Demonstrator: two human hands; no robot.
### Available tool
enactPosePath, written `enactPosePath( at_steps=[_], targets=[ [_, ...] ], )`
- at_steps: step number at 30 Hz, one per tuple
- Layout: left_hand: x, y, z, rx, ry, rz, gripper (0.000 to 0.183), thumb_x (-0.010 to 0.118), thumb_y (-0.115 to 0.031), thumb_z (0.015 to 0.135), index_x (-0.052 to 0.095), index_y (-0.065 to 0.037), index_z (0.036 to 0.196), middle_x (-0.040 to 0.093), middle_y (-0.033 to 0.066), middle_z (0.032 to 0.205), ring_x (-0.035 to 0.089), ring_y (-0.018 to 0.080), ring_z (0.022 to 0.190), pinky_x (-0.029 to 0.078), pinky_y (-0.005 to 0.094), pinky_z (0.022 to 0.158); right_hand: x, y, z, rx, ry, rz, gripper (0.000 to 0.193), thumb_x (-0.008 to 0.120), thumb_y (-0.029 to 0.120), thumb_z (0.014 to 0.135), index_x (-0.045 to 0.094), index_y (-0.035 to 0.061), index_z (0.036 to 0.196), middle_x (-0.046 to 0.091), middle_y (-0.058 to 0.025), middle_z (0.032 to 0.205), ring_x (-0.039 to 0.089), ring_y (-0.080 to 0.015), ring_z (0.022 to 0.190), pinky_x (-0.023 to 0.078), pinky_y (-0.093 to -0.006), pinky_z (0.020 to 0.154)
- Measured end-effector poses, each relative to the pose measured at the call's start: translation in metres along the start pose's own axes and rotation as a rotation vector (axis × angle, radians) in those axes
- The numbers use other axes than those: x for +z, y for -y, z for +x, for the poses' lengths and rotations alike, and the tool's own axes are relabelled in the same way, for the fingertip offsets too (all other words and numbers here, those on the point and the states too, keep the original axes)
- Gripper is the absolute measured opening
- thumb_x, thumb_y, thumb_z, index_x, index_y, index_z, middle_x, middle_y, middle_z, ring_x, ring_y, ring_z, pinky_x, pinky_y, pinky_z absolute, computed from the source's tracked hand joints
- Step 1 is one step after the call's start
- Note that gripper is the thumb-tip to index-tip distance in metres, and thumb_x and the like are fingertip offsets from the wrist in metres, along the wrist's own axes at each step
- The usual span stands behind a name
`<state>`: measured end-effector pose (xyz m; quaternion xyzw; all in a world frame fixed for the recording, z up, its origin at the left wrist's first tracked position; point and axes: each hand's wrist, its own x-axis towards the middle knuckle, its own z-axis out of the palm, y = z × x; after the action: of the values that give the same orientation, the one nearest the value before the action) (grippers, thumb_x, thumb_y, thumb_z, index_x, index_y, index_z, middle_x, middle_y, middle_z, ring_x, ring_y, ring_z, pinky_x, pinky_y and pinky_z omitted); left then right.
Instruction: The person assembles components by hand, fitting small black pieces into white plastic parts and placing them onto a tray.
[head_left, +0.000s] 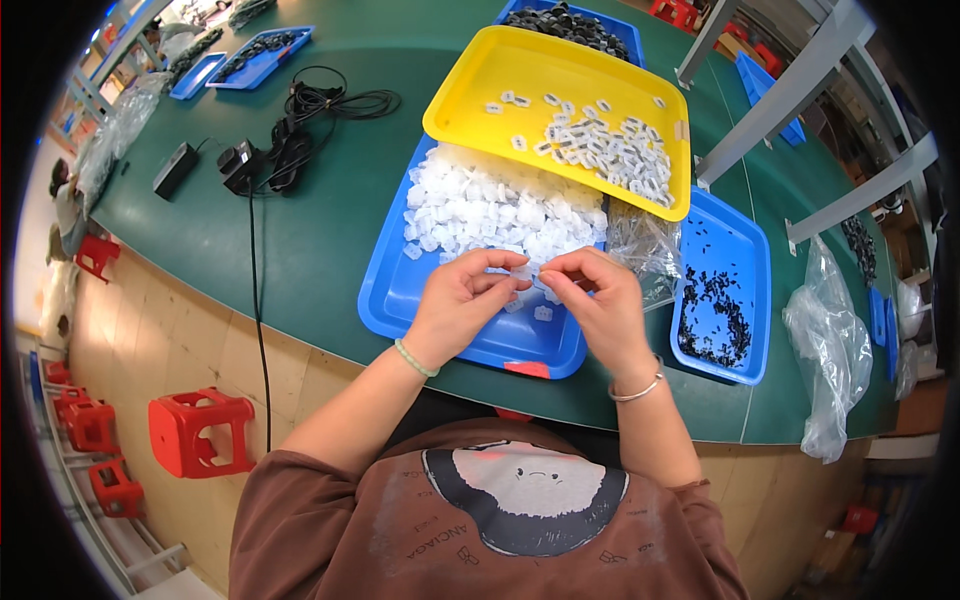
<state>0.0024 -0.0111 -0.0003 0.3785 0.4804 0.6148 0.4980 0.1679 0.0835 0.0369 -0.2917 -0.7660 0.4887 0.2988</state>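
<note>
Left hand (458,308), one: over the near part of the large blue tray (378,300), palm turned inward, thumb and forefinger drawn close together.
Right hand (606,303), one: beside it, over the same tray, thumb and forefinger likewise close; the fingertips of our two hands nearly meet. Whether our fingers pinch a piece we cannot tell, the parts being so small.
White pieces (490,205), many, translucent: heaped in the large blue tray just beyond our hands, a few loose beneath our fingers.
Yellow tray (480,75), one: set over the far end of the large blue tray; holds white-and-dark pieces (620,150), gathered mostly toward its right.
Small blue tray (738,250), one: to our right; black bits (712,320) scattered inside.
Clear bag (645,240), one, crumpled: between the trays, partly under the yellow one.
Black cables (360,105), coiled: to our left on the green bench (350,190), near a black box (176,170).
Red stool (200,435), one: on the floor (310,395), left of us.
</note>
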Motion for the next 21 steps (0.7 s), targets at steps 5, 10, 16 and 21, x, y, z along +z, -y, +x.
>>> enactPosePath(
  at_steps=[5, 10, 16, 21],
  targets=[
    [0.000, -0.001, -0.001, 0.015, -0.010, -0.006, 0.026, 0.054, 0.003, 0.091, 0.057, 0.003, 0.116, 0.059, 0.0081, 0.111, 0.064, 0.0171, 0.103, 0.051, 0.0226, 0.080, 0.019, -0.012, -0.002, -0.158, -0.117, -0.147, 0.009, 0.066, 0.003, 0.083, 0.067, 0.0028, 0.092, 0.062, -0.0079, 0.083, 0.060, -0.0178, 0.071, 0.047, -0.0263, 0.060],
    [0.001, -0.001, 0.000, 0.027, -0.042, 0.023, 0.026, 0.054, 0.004, 0.090, 0.057, 0.003, 0.116, 0.058, 0.0082, 0.112, 0.065, 0.0173, 0.102, 0.051, 0.0215, 0.081, 0.028, -0.017, -0.001, -0.423, -0.248, -0.401, 0.012, 0.070, 0.003, 0.077, 0.067, 0.0052, 0.089, 0.062, -0.0076, 0.083, 0.062, -0.0231, 0.073, 0.050, -0.0313, 0.060],
    [0.002, -0.003, 0.000, 0.008, -0.050, 0.034, 0.025, 0.055, 0.003, 0.090, 0.058, 0.003, 0.115, 0.062, 0.0065, 0.107, 0.064, 0.0109, 0.093, 0.050, 0.0204, 0.078, 0.036, -0.018, -0.001, -0.456, -0.311, -0.480, 0.014, 0.072, 0.003, 0.074, 0.066, 0.0066, 0.086, 0.061, -0.0065, 0.079, 0.062, -0.0241, 0.072, 0.051, -0.0323, 0.059],
    [0.001, -0.004, -0.001, 0.011, -0.047, 0.013, 0.024, 0.057, 0.002, 0.090, 0.058, 0.003, 0.114, 0.064, 0.0058, 0.103, 0.064, 0.0094, 0.090, 0.050, 0.0199, 0.077, 0.036, -0.015, -0.002, -0.240, -0.265, -0.274, 0.011, 0.072, 0.004, 0.076, 0.062, 0.0054, 0.079, 0.060, -0.0064, 0.076, 0.062, -0.0219, 0.067, 0.050, -0.0315, 0.059]
  ],
)
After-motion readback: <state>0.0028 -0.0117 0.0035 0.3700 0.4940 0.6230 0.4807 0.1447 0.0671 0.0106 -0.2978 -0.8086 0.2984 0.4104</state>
